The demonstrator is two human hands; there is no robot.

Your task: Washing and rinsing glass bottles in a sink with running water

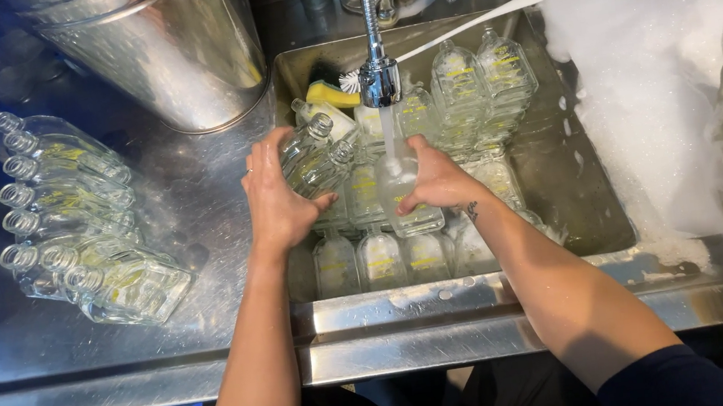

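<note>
Steel sink [592, 195] (foam alongside), left hand [275, 199] grip clamped on two bottles [315, 156], right hand [438, 178] seemingly gripping rinsed bottle [407, 202].

- Right hand [436, 181] holds a glass bottle [406, 200] upright under the running faucet [379, 78].
- Left hand [275, 199] grips two bottles [316, 158] (tilted).
- More bottles [74, 227] lie on the steel tabletop [198, 203].

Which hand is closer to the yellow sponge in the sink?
The left hand. It holds two bottles just below and left of the yellow sponge. The right hand is lower right, holding a bottle under the tap.
</note>
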